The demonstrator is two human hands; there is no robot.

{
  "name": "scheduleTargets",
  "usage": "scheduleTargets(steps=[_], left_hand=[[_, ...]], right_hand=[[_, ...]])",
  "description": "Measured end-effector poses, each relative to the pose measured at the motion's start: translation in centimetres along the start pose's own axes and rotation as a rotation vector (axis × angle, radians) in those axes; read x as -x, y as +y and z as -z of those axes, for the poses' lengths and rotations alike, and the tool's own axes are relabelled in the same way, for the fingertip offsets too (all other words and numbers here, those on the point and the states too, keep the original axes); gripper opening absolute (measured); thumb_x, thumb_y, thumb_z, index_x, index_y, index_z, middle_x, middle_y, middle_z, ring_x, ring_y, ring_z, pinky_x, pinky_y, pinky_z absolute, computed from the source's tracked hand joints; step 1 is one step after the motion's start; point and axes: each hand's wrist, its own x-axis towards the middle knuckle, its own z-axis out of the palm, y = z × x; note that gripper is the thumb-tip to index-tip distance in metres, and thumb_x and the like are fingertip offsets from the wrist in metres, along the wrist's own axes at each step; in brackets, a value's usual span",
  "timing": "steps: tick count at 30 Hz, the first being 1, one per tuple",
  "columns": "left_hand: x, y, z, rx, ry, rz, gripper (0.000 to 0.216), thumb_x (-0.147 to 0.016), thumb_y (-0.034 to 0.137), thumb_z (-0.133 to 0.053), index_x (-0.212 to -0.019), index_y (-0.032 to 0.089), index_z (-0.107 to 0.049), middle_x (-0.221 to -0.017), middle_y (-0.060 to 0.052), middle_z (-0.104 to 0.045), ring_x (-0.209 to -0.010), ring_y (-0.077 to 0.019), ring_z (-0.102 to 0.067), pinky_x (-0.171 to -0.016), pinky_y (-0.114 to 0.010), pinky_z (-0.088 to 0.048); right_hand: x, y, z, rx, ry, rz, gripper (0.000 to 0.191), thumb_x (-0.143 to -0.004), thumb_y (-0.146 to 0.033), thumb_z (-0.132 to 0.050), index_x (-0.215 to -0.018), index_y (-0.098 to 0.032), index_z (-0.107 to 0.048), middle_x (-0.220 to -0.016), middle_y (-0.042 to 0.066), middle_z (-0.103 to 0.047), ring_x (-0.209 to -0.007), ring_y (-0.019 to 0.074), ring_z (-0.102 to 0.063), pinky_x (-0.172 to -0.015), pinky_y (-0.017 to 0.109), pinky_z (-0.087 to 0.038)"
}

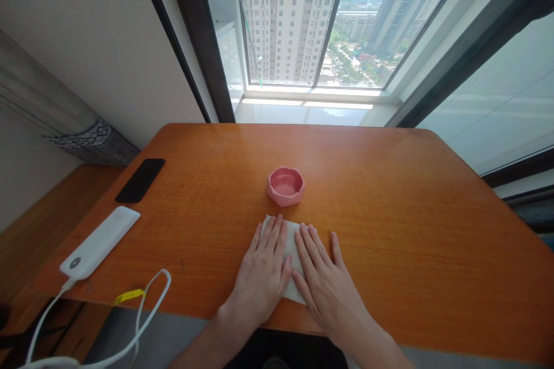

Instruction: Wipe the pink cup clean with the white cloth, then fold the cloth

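Note:
A white sheet that looks like folded paper or tissue (293, 248) lies flat near the front edge of the wooden table (389, 202). My left hand (263, 271) rests palm down on its left part, fingers stretched forward. On its right part lies my right hand (326, 277), also palm down with the fingers extended and the little finger spread apart. Both hands cover much of the sheet, so only the strip between them shows. Just beyond the fingertips stands a pink faceted bowl (285, 187), touched by neither hand.
At the table's left side lie a black phone (141, 180) and a white power bank (100, 242). A white cable (156, 305) with a yellow tag (130, 296) loops from it past the front edge. Behind the table is a window (294, 37); a curtain (56, 104) hangs left.

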Motion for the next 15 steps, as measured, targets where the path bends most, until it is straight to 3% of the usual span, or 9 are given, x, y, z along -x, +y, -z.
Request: scheduleTargets(steps=[4, 9, 12, 15], left_hand=[[-0.5, -0.2, -0.8, 0.023, 0.055, 0.121, 0.072, -0.113, 0.034, -0.04, -0.176, 0.009, -0.015, -0.179, -0.023, -0.036, -0.166, -0.0366, -0.041, -0.133, -0.058, -0.044], [-1.0, -1.3, -0.8, 0.07, 0.041, 0.123, 0.071, -0.114, 0.035, -0.039, -0.176, 0.008, -0.015, -0.18, -0.025, -0.033, -0.169, -0.0365, -0.034, -0.134, -0.059, -0.041], [-1.6, -2.9, 1.1, 0.161, -0.006, 0.097, 0.067, -0.116, 0.038, -0.037, -0.176, 0.013, -0.02, -0.183, -0.02, -0.028, -0.172, -0.0326, -0.027, -0.137, -0.058, -0.037], [-4.2, -6.0, 3.4, 0.227, 0.055, 0.188, 0.059, -0.117, 0.039, -0.033, -0.172, 0.017, -0.033, -0.183, -0.014, -0.031, -0.173, -0.0289, -0.027, -0.141, -0.057, -0.029]], right_hand=[[-3.0, 2.0, 0.5, -0.114, -0.086, 0.106, 0.069, -0.116, -0.042, -0.044, -0.177, -0.014, -0.025, -0.18, 0.017, -0.034, -0.168, 0.0382, -0.035, -0.134, 0.073, -0.028], [-4.5, 2.4, 0.1, -0.153, -0.094, 0.118, 0.067, -0.116, -0.04, -0.044, -0.175, -0.011, -0.03, -0.181, 0.019, -0.032, -0.167, 0.0392, -0.035, -0.132, 0.076, -0.03], [-4.5, 3.1, 0.8, -0.232, 0.032, 0.084, 0.055, -0.117, -0.031, -0.041, -0.169, -0.013, -0.043, -0.172, 0.018, -0.05, -0.162, 0.033, -0.047, -0.135, 0.07, -0.03], [-6.0, 5.6, 2.4, -0.322, 0.241, -0.012, 0.048, -0.115, -0.021, -0.036, -0.158, -0.017, -0.057, -0.157, 0.014, -0.068, -0.148, 0.0239, -0.063, -0.137, 0.059, -0.03]])
